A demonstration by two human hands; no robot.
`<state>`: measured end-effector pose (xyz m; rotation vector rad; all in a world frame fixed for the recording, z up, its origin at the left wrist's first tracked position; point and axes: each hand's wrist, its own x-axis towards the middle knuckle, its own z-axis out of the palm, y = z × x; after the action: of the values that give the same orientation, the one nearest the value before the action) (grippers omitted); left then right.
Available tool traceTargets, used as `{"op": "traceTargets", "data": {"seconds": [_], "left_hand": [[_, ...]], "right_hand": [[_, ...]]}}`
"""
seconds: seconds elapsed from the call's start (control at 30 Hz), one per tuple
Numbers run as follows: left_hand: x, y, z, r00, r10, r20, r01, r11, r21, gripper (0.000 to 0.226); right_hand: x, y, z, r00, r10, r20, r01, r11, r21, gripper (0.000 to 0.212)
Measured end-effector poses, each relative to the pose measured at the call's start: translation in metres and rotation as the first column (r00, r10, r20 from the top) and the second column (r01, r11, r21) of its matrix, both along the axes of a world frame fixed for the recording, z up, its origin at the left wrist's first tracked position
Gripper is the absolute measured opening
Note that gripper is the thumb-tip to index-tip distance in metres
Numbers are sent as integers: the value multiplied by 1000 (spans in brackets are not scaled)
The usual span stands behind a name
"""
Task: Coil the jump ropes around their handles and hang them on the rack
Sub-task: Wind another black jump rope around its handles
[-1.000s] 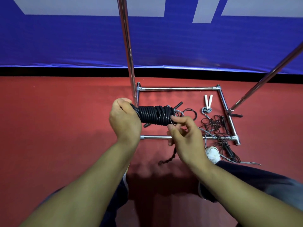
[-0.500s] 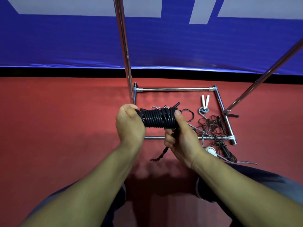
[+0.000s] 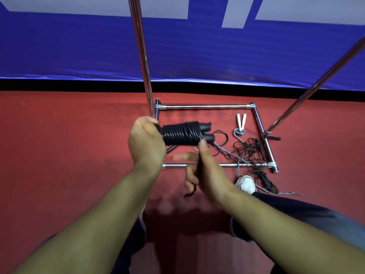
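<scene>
- Black rope, wound in tight turns round a pair of black handles, makes up the coiled jump rope (image 3: pixel 180 134) held level just above the frame's centre, over the rack base.
- At its 9 o'clock end the left hand (image 3: pixel 145 143) has its fingers curled round the handles, gripping them; the knuckles face the camera.
- At the bundle's 5 o'clock the right hand (image 3: pixel 205 171) presses its thumb up against the last turns, while its curled fingers grip the loose rope tail (image 3: pixel 191 191), which hangs out below the hand at 6 o'clock. The forefinger is blurred, so how it lies cannot be told.
- Two handle ends stick out of the coil at 3 o'clock.
- Beneath the hands, the chrome rack (image 3: pixel 205 106) shows a rectangular base of tubes on the floor, one upright rising at 12 o'clock and another slanting off to 2 o'clock.
- Inside the base, at 3 o'clock from the coil, lies a white-handled jump rope (image 3: pixel 241 121), its grey cord partly looped at the handles.
- Just beyond it, at 4 o'clock, a tangle of thin black ropes (image 3: pixel 249 150) spills over the near tube.
- A white shoe (image 3: pixel 245 183) rests near that tangle at 5 o'clock.
- Red floor (image 3: pixel 69 155) spreads all round; a blue banner (image 3: pixel 79 46) covers the wall at 12 o'clock.
</scene>
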<state>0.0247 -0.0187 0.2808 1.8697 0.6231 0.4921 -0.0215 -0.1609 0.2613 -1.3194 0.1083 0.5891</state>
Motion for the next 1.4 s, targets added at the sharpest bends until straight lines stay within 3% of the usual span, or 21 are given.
{"op": "traceTargets", "data": {"seconds": [0.1, 0.2, 0.4, 0.5, 0.67, 0.77, 0.8, 0.87, 0.93, 1.0, 1.1, 1.23, 1.33, 1.4], "left_hand": [[21, 28, -9, 984, 178, 7, -174, 973, -149, 35], [26, 45, -12, 972, 235, 3, -230, 952, -201, 32], [19, 41, 0, 982, 183, 41, -179, 980, -91, 33], [20, 40, 0, 984, 178, 30, -173, 978, -118, 37], [22, 41, 0, 978, 206, 40, -192, 953, -233, 36], [22, 37, 1, 975, 217, 50, -192, 934, -302, 36], [22, 36, 2, 974, 220, 47, -193, 926, -325, 36], [23, 38, -1, 970, 239, 33, -209, 901, -380, 33], [24, 41, -2, 962, 273, 18, -237, 865, -442, 30], [26, 44, -4, 954, 301, -4, -267, 839, -474, 30], [25, 47, -5, 948, 316, -28, -290, 827, -481, 31], [27, 52, -4, 941, 334, -53, -315, 807, -500, 33], [26, 51, -2, 940, 335, -69, -323, 803, -501, 32], [24, 48, 2, 946, 313, -81, -307, 790, -530, 32]], "right_hand": [[-18, 5, -18, 975, 40, 217, -3, 986, -165, 48], [-20, -2, -24, 935, 119, 333, 11, 931, -365, 33], [-4, -10, -14, 816, 508, 274, -222, 714, -664, 14], [7, -16, -5, 848, 475, 235, -157, 649, -745, 32], [12, -15, -5, 945, 232, 231, 4, 699, -715, 28], [8, -17, -10, 945, 260, 199, -52, 719, -693, 5], [5, -16, -11, 936, 293, 197, -77, 715, -695, 14], [1, -14, -13, 875, 315, 369, 32, 721, -692, 27], [0, -13, -12, 803, 240, 546, 139, 816, -561, 32], [-2, -12, -11, 821, 89, 564, 185, 893, -411, 35], [-8, -15, -4, 766, 82, 638, 291, 841, -457, 22], [-13, -20, -1, 720, 165, 674, 286, 814, -505, 46], [-8, -23, -3, 738, 131, 662, 336, 780, -528, 42], [-6, -25, -8, 720, 197, 665, 341, 735, -586, 35]]}}
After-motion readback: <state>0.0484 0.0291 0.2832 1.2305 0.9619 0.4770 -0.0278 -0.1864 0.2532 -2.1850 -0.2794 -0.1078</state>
